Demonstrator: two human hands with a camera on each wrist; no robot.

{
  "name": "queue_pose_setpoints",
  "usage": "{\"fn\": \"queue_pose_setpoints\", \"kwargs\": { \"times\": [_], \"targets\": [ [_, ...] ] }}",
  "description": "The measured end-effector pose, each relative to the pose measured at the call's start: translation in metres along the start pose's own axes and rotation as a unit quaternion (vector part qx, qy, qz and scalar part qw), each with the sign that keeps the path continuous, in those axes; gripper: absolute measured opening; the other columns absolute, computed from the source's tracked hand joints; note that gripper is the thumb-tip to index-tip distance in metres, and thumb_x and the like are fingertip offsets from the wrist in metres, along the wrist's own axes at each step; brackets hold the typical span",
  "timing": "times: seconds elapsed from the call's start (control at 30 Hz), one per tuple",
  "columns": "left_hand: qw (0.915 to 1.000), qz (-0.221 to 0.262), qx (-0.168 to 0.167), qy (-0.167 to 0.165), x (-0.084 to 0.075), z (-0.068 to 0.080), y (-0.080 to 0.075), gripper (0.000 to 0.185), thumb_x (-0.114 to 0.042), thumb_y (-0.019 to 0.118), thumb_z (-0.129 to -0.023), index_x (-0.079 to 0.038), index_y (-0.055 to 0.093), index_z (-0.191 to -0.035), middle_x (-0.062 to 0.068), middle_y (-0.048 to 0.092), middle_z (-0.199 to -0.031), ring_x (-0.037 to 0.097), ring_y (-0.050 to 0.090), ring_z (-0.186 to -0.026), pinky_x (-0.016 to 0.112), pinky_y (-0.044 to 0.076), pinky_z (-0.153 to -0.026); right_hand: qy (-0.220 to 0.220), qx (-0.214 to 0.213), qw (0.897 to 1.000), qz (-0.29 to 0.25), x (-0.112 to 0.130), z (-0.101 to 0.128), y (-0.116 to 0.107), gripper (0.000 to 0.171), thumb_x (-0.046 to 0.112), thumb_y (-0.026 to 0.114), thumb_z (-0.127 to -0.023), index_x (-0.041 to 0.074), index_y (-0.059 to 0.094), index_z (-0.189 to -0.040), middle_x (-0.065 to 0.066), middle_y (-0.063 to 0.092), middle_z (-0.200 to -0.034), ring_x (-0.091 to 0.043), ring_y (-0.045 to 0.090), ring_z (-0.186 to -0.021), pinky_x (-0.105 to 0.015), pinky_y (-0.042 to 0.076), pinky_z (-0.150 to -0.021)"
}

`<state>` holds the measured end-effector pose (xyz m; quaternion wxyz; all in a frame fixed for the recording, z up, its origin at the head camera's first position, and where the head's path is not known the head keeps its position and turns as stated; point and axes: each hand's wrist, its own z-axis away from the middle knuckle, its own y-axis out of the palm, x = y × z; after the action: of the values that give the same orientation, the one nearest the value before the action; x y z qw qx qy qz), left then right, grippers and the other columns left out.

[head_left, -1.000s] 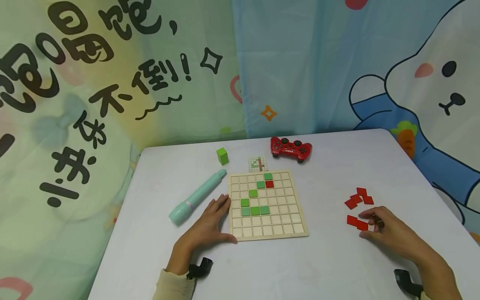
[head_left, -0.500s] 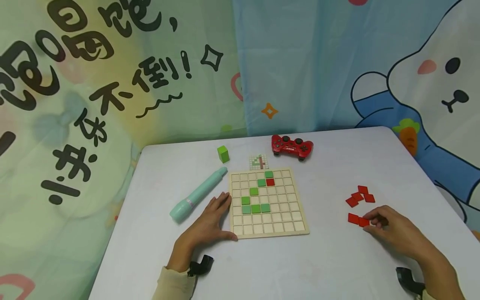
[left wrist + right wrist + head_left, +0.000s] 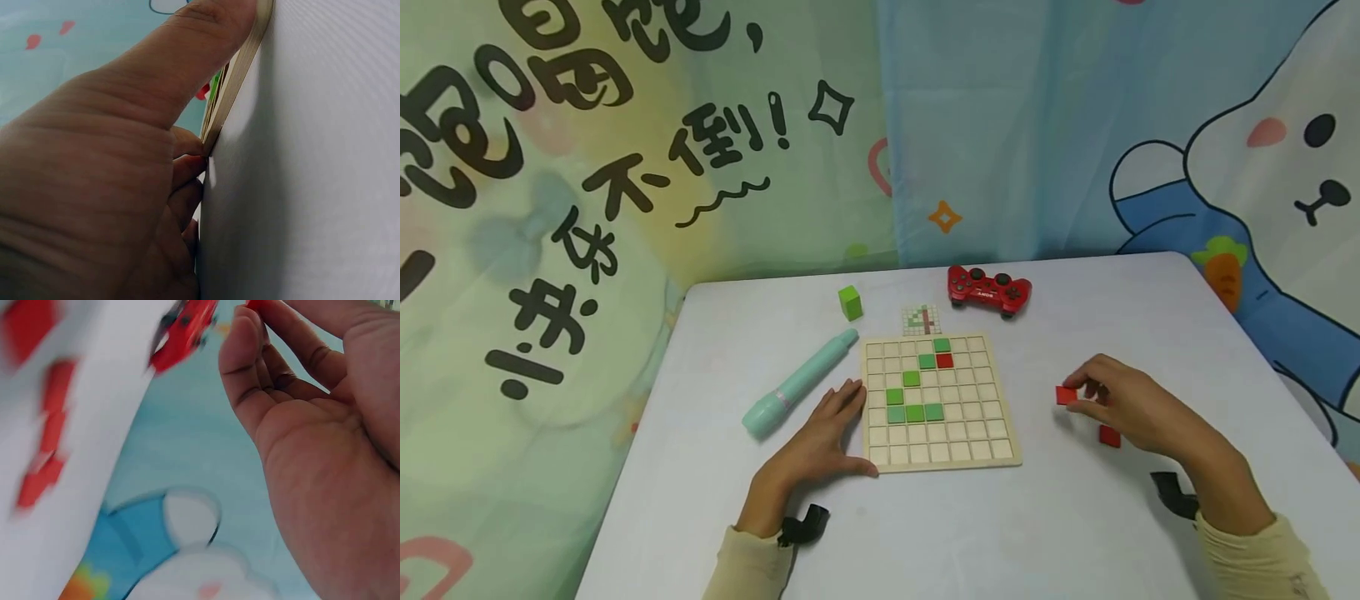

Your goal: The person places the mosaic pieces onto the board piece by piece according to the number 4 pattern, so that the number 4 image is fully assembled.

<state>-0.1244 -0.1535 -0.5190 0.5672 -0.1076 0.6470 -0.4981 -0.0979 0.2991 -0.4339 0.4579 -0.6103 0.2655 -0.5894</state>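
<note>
Between thumb and fingers my right hand (image 3: 1138, 408) pinches a red square tile (image 3: 1065, 396), held over the table right of the board. Only a sliver of that tile (image 3: 255, 304) shows in the right wrist view. One red tile (image 3: 1109, 436) lies just below the hand; more loose red tiles (image 3: 53, 428) appear in the right wrist view, hidden behind the hand in the head view. My left hand (image 3: 820, 437) rests at the wooden grid board (image 3: 958, 454), fingers along its left edge and thumb at the near corner. Several green tiles (image 3: 914, 413) and one red tile (image 3: 944, 360) sit in its cells.
A small patterned card (image 3: 921, 320) lies behind the board. Farther back are a green cube (image 3: 850, 302) and a red game controller (image 3: 988, 292). A mint-green flashlight-shaped object (image 3: 800, 385) lies beside the left hand. A printed curtain (image 3: 962, 133) hangs behind the table.
My right hand has picked up a red tile from the front pair and moved left and slightly away from me with it. The left hand stays at the board.
</note>
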Motion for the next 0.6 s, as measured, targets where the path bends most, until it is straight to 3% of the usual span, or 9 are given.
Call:
{"fn": "queue_pose_setpoints", "kwargs": {
  "times": [0.3, 0.6],
  "targets": [
    [1.0, 0.006, 0.002, 0.006, 0.001, -0.001, 0.0, 0.127, -0.048, 0.098, -0.073, -0.011, 0.025, -0.17, 0.009, 0.019, -0.18, 0.037, 0.016, -0.168, 0.056, 0.02, -0.137, -0.091, 0.07, 0.993, -0.013, 0.055, -0.08, 0.03, 0.023, 0.021, 0.08, -0.097, 0.012, 0.074, -0.117, -0.003, 0.066, -0.112, -0.015, 0.06, -0.095, -0.026, 0.057, -0.078],
    [0.9999, -0.011, -0.001, 0.007, 0.004, -0.001, -0.001, 0.128, -0.052, 0.097, -0.072, -0.012, 0.025, -0.171, 0.008, 0.019, -0.18, 0.035, 0.016, -0.168, 0.055, 0.02, -0.137, -0.156, 0.078, 0.985, -0.002, 0.069, -0.124, 0.066, 0.024, 0.016, 0.081, -0.096, 0.005, 0.073, -0.116, -0.006, 0.066, -0.114, -0.018, 0.061, -0.101, -0.037, 0.057, -0.089]
  ]
}}
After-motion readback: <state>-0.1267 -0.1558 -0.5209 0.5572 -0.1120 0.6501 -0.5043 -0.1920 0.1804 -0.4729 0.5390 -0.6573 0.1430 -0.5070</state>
